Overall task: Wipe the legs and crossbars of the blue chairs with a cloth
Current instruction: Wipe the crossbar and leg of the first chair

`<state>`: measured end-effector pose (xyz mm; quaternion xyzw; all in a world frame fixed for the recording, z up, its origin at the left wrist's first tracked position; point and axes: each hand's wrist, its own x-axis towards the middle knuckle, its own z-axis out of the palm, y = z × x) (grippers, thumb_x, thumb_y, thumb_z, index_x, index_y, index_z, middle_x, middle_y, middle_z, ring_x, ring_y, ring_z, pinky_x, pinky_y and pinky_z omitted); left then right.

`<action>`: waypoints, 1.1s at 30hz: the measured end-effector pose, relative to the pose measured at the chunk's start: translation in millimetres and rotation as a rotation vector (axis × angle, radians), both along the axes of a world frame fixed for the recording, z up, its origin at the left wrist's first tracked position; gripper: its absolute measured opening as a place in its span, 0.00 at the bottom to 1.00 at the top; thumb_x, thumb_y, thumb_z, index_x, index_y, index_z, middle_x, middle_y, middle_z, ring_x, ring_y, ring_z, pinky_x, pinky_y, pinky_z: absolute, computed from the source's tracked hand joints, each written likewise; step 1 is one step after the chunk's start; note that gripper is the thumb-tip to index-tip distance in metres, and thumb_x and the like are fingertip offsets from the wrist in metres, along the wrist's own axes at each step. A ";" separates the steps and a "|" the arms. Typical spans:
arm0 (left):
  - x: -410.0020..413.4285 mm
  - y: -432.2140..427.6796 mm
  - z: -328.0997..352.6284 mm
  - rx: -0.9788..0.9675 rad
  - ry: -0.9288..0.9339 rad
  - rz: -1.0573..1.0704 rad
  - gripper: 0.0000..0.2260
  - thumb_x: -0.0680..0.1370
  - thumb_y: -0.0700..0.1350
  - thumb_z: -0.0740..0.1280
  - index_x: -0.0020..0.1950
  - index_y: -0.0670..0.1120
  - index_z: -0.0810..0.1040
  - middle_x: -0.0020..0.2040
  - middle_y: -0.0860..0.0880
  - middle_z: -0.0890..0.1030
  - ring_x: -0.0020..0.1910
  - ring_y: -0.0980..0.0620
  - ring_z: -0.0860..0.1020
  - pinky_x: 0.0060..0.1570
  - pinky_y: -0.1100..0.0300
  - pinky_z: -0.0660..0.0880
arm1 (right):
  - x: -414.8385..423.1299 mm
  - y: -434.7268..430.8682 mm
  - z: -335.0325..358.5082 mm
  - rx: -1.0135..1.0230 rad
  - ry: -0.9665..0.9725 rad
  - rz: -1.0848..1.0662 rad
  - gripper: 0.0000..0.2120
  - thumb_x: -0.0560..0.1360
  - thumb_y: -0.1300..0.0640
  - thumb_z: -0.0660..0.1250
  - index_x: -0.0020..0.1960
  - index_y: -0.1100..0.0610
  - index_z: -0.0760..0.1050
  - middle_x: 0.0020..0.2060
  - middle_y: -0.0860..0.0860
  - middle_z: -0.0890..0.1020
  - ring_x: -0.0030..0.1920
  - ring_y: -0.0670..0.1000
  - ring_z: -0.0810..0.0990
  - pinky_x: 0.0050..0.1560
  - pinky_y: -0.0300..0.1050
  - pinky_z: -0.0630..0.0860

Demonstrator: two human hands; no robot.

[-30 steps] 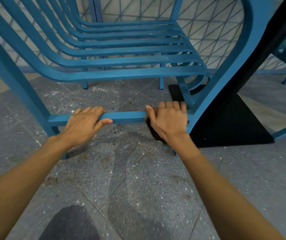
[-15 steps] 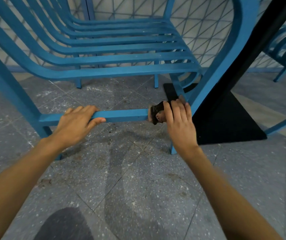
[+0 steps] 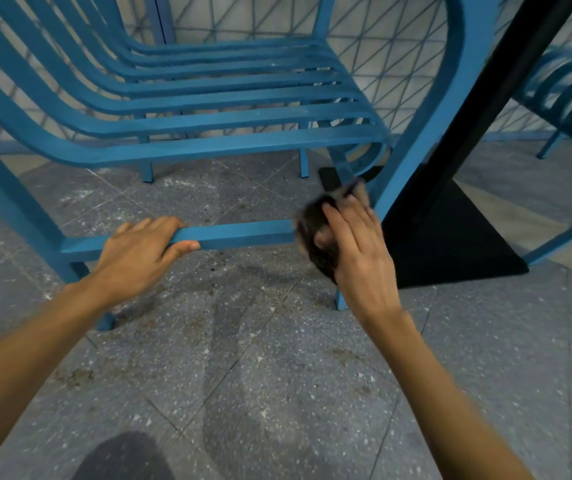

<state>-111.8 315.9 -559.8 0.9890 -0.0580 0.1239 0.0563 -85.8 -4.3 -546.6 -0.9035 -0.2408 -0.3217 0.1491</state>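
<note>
A blue slatted chair [image 3: 208, 112] fills the upper half of the head view. Its low front crossbar [image 3: 243, 235] runs between the two front legs. My left hand [image 3: 139, 252] grips the left part of that crossbar, fingers over the top and thumb underneath. My right hand [image 3: 353, 247] holds a dark, bunched cloth [image 3: 319, 237] against the right end of the crossbar, where it meets the right front leg [image 3: 412, 161]. The cloth and fingertips are blurred. The joint itself is hidden behind the cloth.
A black table post [image 3: 495, 84] slants down to a flat black base [image 3: 450, 244] just right of the chair. Another blue chair [image 3: 568, 91] stands at the far right. The speckled grey tile floor [image 3: 277, 375] is stained. A mesh fence runs behind.
My right hand turned from lying flat over the crossbar's right end to side-on, exposing the dark cloth, and has shifted slightly up against the leg. My left hand keeps its grip.
</note>
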 end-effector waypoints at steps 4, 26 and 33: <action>-0.6 0.9 1.9 -0.012 0.023 -0.002 0.26 0.75 0.69 0.43 0.53 0.53 0.71 0.43 0.56 0.73 0.42 0.54 0.70 0.46 0.53 0.65 | 30.5 29.3 36.7 -0.292 0.206 -0.322 0.16 0.78 0.56 0.50 0.52 0.61 0.74 0.51 0.66 0.81 0.62 0.63 0.75 0.76 0.57 0.50; -6.7 -10.7 7.2 -0.023 0.011 0.041 0.26 0.74 0.68 0.43 0.51 0.53 0.71 0.41 0.54 0.73 0.42 0.53 0.70 0.46 0.54 0.61 | 19.5 30.9 14.2 -0.109 0.322 -0.189 0.13 0.75 0.54 0.57 0.50 0.62 0.75 0.47 0.62 0.81 0.56 0.64 0.77 0.69 0.58 0.64; -3.5 -8.0 2.9 -0.014 -0.014 0.032 0.24 0.75 0.68 0.43 0.50 0.53 0.70 0.41 0.54 0.74 0.41 0.53 0.70 0.46 0.53 0.62 | 22.5 18.5 -4.1 -0.006 0.192 -0.124 0.16 0.80 0.52 0.55 0.54 0.62 0.75 0.51 0.59 0.80 0.60 0.61 0.75 0.71 0.54 0.61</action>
